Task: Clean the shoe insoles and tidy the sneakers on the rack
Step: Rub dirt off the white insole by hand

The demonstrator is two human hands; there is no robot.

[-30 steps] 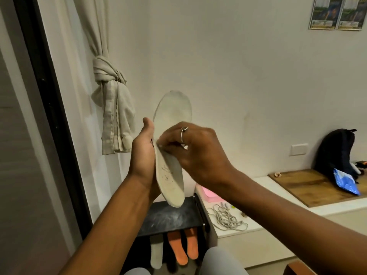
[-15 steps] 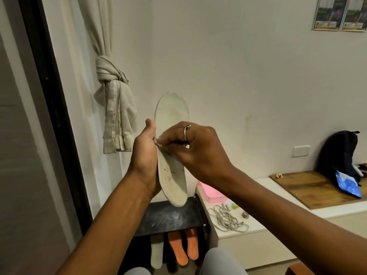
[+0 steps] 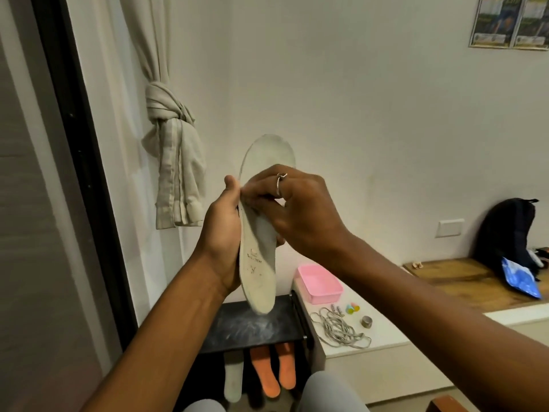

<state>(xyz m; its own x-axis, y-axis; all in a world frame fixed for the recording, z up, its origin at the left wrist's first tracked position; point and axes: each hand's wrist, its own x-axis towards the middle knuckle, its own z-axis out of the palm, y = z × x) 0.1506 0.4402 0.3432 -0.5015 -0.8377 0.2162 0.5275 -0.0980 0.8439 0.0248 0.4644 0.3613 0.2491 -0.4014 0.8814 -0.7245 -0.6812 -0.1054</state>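
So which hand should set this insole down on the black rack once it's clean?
Probably left. The left hand grips the insole from behind, right above the rack; the right hand only curls its fingers across the insole's face, so it can let go.

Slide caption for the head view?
Left hand holds a pale insole upright; right hand pinches its edge above the rack.

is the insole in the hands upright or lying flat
Upright: the grey insole stands on end, toe up, heel down, gripped by the left hand and pinched by the right hand.
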